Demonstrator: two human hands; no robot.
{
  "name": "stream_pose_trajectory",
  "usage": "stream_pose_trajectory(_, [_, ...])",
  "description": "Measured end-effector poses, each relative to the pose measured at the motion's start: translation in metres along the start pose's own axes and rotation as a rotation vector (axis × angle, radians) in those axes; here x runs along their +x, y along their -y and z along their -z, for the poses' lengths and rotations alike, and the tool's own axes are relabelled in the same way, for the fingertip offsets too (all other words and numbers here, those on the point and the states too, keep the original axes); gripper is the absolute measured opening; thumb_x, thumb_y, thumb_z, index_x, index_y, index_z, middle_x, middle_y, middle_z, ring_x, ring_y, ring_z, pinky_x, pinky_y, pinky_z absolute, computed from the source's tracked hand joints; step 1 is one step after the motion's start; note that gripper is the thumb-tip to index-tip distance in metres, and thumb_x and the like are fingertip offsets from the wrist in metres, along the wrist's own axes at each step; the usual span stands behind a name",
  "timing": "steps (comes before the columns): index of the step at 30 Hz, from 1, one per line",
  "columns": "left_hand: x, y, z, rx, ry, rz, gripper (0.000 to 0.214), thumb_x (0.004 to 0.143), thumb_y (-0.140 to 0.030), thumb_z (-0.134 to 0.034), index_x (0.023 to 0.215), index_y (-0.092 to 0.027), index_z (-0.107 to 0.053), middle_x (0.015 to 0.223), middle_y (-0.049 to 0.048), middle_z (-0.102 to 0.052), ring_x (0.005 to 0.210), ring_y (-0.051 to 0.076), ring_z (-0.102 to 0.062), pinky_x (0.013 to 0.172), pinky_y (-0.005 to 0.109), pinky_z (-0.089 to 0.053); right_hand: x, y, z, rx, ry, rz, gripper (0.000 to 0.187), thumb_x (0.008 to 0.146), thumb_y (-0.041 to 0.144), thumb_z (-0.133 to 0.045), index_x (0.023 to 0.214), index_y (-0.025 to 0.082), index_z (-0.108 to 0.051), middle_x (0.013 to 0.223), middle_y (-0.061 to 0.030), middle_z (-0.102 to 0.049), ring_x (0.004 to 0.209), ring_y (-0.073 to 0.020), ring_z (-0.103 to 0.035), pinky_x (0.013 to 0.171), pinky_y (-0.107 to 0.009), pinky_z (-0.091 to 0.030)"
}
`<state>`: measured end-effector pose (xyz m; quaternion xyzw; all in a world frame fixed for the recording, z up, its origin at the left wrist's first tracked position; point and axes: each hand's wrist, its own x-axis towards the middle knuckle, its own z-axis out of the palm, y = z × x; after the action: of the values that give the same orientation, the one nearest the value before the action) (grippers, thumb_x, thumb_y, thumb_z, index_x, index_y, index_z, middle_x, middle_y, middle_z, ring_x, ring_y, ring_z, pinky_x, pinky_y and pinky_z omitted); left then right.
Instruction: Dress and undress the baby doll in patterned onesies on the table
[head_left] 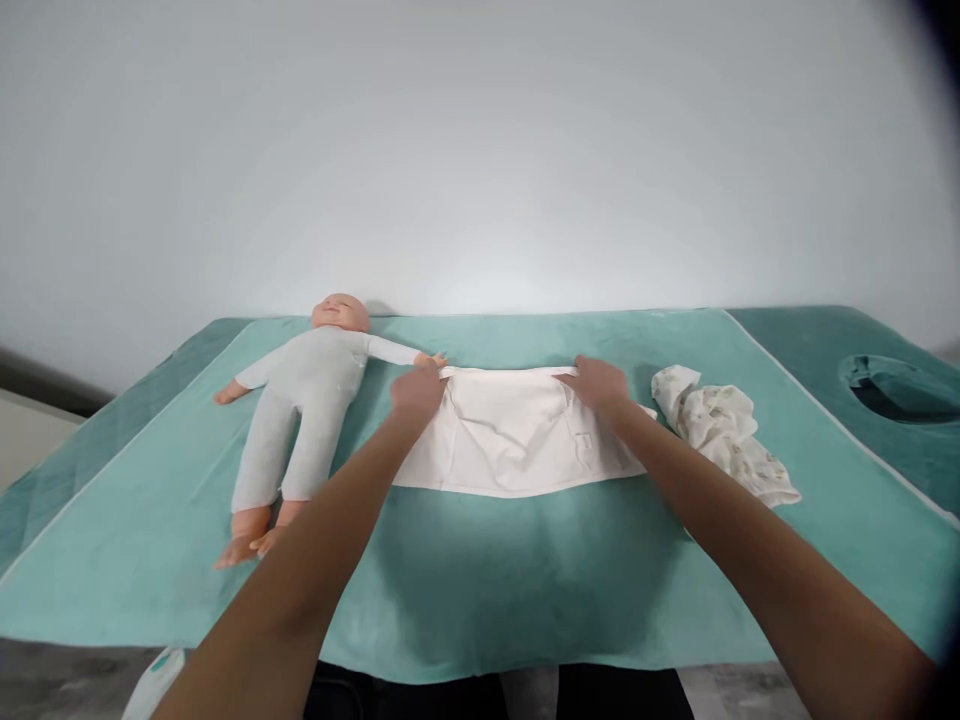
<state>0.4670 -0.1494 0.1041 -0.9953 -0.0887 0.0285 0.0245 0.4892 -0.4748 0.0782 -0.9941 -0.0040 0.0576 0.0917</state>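
Observation:
A white cloth [502, 430], folded into a wide band with a small tag-like patch at its right, is spread in front of me. My left hand [420, 392] is closed on its far left corner, close to the doll's outstretched hand. At the far edge on the right, my right hand [600, 385] pinches the same cloth. To the left lies a baby doll [319, 385] on its back in a pale suit, arms spread and feet bare. My left forearm crosses in front of the doll's lower legs.
A crumpled white patterned cloth [720, 430] lies right of my right hand. Beneath everything is a light green cover [525, 580] on a darker green padded surface [892, 440]. A clear object with a dark band [900, 388] sits at far right. The wall [480, 150] stands behind.

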Motion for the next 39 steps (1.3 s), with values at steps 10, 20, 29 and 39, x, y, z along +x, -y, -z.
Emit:
stream_pose_trajectory(10, [-0.039,-0.005,-0.013,-0.083,-0.282,-0.201,0.047,0.097,-0.043,-0.043,0.133,-0.012,-0.050,0.136,0.0212,-0.054,0.125,0.036,-0.051,0.100,0.049,-0.043,-0.021,-0.017,-0.008,-0.038,-0.223,0.225,0.054,0.095,0.055,-0.054,0.131,0.014,-0.051,0.136,-0.0190,-0.055,0.123,-0.0358,-0.050,0.099,-0.047,-0.039])
stream_pose_trajectory(20, [-0.160,0.034,-0.039,-0.229,-0.233,-0.584,0.035,0.101,-0.037,-0.041,0.126,-0.021,-0.060,0.132,0.0113,-0.060,0.125,0.027,-0.052,0.099,0.044,-0.040,-0.167,-0.058,-0.038,0.012,-0.286,0.528,0.027,0.104,0.038,-0.043,0.103,0.021,-0.064,0.113,-0.0088,-0.064,0.105,-0.0253,-0.055,0.090,-0.039,-0.040])
stream_pose_trajectory(29, [-0.164,0.044,-0.031,-0.338,-0.228,-0.622,0.036,0.102,-0.039,-0.035,0.102,-0.019,-0.065,0.103,0.0086,-0.066,0.104,0.024,-0.058,0.094,0.041,-0.044,-0.178,-0.064,-0.029,0.162,-0.184,0.574,0.032,0.104,0.038,-0.040,0.094,0.018,-0.064,0.098,-0.0080,-0.065,0.096,-0.0236,-0.057,0.087,-0.037,-0.040])
stream_pose_trajectory(39, [-0.066,0.075,-0.042,-0.707,-0.307,0.022,0.036,0.088,-0.040,-0.052,0.112,-0.016,-0.064,0.123,0.0160,-0.061,0.116,0.029,-0.057,0.108,0.043,-0.041,-0.089,-0.109,-0.018,0.491,-0.393,-0.209,0.043,0.085,0.054,-0.055,0.104,0.018,-0.068,0.100,-0.0091,-0.068,0.089,-0.0239,-0.059,0.080,-0.034,-0.042])
